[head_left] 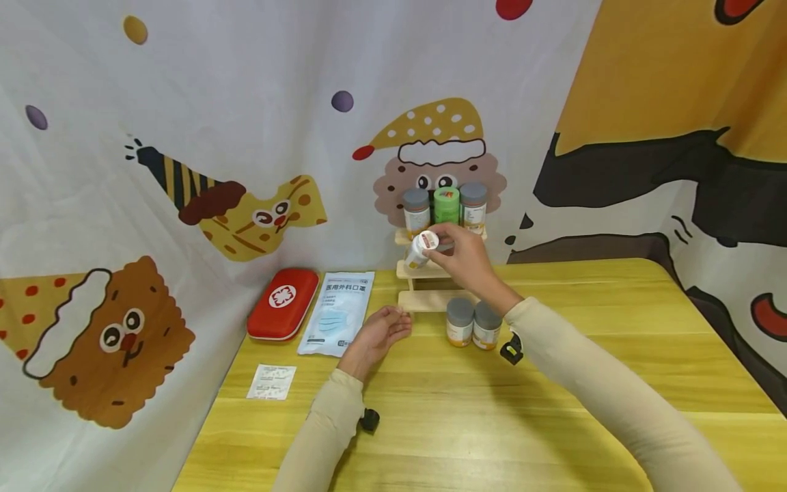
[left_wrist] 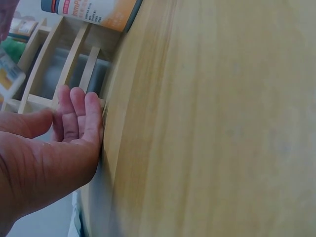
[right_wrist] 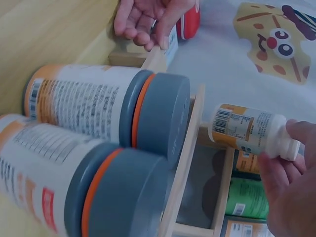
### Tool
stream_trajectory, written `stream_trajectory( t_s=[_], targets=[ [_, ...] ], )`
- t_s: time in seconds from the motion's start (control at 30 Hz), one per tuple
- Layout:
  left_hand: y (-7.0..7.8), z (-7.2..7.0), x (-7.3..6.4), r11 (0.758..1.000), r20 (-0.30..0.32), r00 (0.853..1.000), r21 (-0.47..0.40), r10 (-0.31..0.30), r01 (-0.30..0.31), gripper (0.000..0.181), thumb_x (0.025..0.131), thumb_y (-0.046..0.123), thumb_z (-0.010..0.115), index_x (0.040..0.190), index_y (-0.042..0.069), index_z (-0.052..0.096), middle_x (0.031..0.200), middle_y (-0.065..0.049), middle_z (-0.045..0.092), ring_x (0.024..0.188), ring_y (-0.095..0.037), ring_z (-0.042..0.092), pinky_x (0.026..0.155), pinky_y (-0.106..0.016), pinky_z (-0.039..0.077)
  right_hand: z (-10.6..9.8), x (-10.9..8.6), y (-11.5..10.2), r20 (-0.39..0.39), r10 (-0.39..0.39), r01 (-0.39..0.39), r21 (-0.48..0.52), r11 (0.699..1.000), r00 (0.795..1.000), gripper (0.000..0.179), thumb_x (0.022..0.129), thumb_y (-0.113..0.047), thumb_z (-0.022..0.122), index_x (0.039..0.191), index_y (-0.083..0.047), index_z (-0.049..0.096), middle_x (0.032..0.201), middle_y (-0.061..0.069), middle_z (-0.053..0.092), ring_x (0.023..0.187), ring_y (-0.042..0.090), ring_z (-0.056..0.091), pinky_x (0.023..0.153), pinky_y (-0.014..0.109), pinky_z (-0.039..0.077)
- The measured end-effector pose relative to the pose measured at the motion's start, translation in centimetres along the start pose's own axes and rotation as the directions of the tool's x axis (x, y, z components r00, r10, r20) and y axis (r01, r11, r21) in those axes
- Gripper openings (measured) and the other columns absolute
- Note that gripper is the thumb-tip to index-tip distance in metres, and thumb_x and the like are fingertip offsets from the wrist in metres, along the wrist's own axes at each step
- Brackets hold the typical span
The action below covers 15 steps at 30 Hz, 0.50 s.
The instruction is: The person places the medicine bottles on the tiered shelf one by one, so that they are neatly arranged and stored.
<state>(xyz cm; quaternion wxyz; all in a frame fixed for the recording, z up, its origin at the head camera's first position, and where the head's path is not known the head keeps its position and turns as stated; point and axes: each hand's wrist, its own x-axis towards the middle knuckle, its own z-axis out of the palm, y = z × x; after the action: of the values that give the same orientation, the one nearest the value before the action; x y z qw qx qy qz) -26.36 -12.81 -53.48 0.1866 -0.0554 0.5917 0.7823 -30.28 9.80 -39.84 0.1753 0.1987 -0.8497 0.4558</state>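
My right hand (head_left: 461, 254) holds a small white bottle (right_wrist: 247, 129) by its cap end, tilted, between thumb and fingers. The bottle is in front of the upper tiers of a small wooden stepped rack (head_left: 424, 301). At the rack's lower left corner, my left hand (left_wrist: 59, 143) pinches the end of the bottom step with thumb and fingertips. On the top tier stand a green bottle (head_left: 447, 205) and two grey-capped jars, one on its left (head_left: 416, 212) and one on its right (head_left: 473, 208).
Two more grey-capped jars (head_left: 460, 321) stand on the table (head_left: 430, 424) before the rack's right side. To the left lie a red first-aid case (head_left: 283, 304), a mask packet (head_left: 337, 314) and a small white sachet (head_left: 271, 381). A printed cloth (head_left: 246, 82) hangs behind.
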Motion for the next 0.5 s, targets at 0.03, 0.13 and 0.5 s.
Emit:
stream_trajectory(
  t_s=[0.03,0.13,0.5],
  targets=[
    [0.0,0.0,0.0,1.000,0.000,1.000,0.000,0.000,0.000,0.012,0.114,0.014,0.047,0.112,0.006,0.056,0.103,-0.007,0.067,0.099,-0.020,0.067,0.105,-0.037,0.061,0.2,0.1,-0.1,0.007,0.006,-0.006,0.003,1.000,1.000,0.042,0.092,-0.013,0.084,0.130,-0.005,0.067,0.122,0.014,0.074,0.106,0.029,0.075,0.087,0.040,0.068],
    [0.0,-0.1,0.0,1.000,0.001,1.000,-0.008,-0.002,0.002,0.012,0.114,0.015,0.049,0.112,0.006,0.056,0.104,-0.007,0.067,0.100,-0.020,0.067,0.105,-0.037,0.061,0.8,0.3,-0.1,0.029,0.020,-0.019,-0.006,1.000,0.999,0.041,0.093,-0.013,0.084,0.129,-0.004,0.066,0.123,0.014,0.073,0.107,0.030,0.074,0.089,0.039,0.068],
    [0.2,-0.1,-0.1,1.000,0.000,1.000,-0.014,-0.012,0.012,0.012,0.113,0.015,0.049,0.113,0.006,0.057,0.103,-0.006,0.068,0.100,-0.019,0.068,0.105,-0.036,0.062,1.6,1.7,-0.2,0.039,-0.037,0.041,-0.118,0.992,0.999,0.041,0.092,-0.017,0.085,0.128,-0.004,0.071,0.125,0.016,0.073,0.104,0.032,0.077,0.091,0.045,0.066]
  ],
)
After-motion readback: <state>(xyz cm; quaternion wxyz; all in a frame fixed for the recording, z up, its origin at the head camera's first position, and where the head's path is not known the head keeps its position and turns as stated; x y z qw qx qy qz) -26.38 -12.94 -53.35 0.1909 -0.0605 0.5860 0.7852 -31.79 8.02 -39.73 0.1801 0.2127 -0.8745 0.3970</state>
